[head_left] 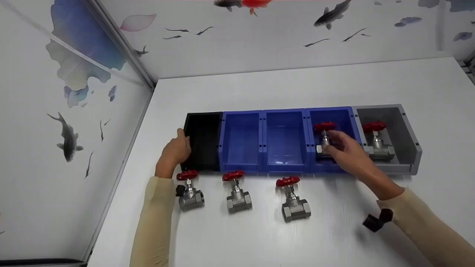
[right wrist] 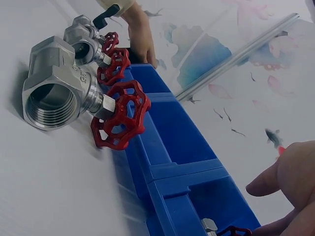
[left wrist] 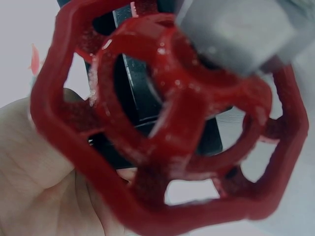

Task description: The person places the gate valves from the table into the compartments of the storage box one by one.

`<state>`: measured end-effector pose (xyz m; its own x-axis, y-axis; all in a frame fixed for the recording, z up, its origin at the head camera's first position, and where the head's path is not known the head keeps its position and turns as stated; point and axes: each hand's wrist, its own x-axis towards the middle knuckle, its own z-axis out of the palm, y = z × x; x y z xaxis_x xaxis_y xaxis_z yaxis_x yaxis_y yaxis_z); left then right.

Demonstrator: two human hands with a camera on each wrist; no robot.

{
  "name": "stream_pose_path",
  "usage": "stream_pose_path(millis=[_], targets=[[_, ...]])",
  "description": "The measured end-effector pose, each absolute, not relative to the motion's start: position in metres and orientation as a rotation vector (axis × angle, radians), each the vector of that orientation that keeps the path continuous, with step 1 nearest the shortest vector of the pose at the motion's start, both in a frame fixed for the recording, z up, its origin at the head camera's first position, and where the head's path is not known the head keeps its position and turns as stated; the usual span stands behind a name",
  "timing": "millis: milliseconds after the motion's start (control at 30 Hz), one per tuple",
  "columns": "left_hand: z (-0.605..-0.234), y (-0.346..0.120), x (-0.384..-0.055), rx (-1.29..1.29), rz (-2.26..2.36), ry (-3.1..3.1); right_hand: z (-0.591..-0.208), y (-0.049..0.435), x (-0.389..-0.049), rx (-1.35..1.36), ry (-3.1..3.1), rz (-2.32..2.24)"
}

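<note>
Five bins stand in a row: a black bin (head_left: 202, 142), three blue bins (head_left: 241, 141), and a grey bin (head_left: 399, 122). My left hand (head_left: 182, 144) grips the black bin's left wall. Just under its wrist stands a steel valve with a red handwheel (head_left: 190, 194), which fills the left wrist view (left wrist: 167, 123). My right hand (head_left: 331, 144) reaches into the rightmost blue bin (head_left: 345, 115), fingers loosely spread beside the valve (head_left: 323, 139) standing there; contact cannot be told. The right wrist view shows those fingers (right wrist: 290, 196) above that bin.
Two more valves (head_left: 237, 194) (head_left: 294, 202) stand on the white table in front of the blue bins. Another valve (head_left: 377, 142) sits in the grey bin. Fish-patterned walls close the left and back. A black wrist mount (head_left: 376, 220) hangs below my right forearm.
</note>
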<state>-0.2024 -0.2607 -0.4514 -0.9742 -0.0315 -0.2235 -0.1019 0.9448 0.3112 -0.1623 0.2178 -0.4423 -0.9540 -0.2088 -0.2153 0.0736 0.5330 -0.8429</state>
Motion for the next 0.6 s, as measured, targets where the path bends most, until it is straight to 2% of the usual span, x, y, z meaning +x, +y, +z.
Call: stream_pose_path(millis=[600], targets=[[-0.452,-0.261,-0.202,-0.087,0.471,2.897,-0.442,0.21,-0.144,-0.165,2.561,-1.596]])
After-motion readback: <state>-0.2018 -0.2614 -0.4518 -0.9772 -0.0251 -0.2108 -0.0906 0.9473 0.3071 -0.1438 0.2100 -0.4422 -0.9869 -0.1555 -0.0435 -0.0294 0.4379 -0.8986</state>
